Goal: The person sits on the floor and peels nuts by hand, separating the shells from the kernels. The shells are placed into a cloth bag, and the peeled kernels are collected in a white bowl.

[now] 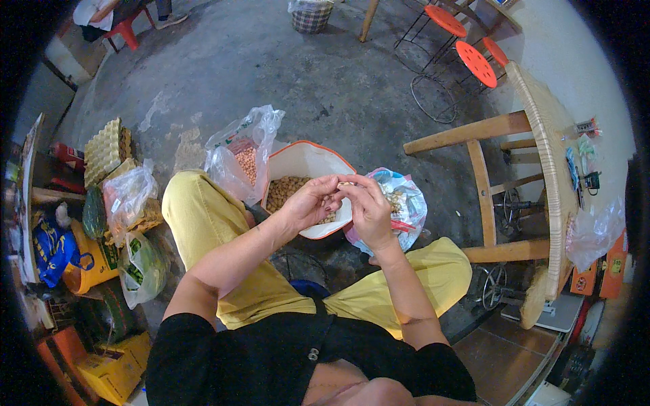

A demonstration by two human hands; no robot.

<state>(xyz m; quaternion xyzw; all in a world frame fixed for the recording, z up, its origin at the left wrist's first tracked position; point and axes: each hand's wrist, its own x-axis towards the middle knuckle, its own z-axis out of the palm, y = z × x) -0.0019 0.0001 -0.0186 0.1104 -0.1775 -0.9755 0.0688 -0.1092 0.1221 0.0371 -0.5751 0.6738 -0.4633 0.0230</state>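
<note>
My left hand point(316, 199) and my right hand point(364, 203) meet above a white sack with an orange rim point(311, 156). Between their fingertips is a small pale piece, apparently a peanut shell point(346, 184); some reddish kernels seem to lie in my left palm. Unshelled peanuts point(287, 192) fill the bottom of the sack, partly hidden by my hands. To its left stands a clear plastic bag point(216, 157) holding pink shelled peanuts point(247, 163). At the right, an open bag with a pale blue lining point(414, 195) holds shell pieces.
Egg trays point(104, 152), a bag of green vegetables point(136, 271) and a yellow container point(91, 259) are at the left. A wooden table point(541, 167) rises at the right, with red stools point(476, 63) behind. A checked bin point(311, 18) and a seated person point(101, 12) are farther off.
</note>
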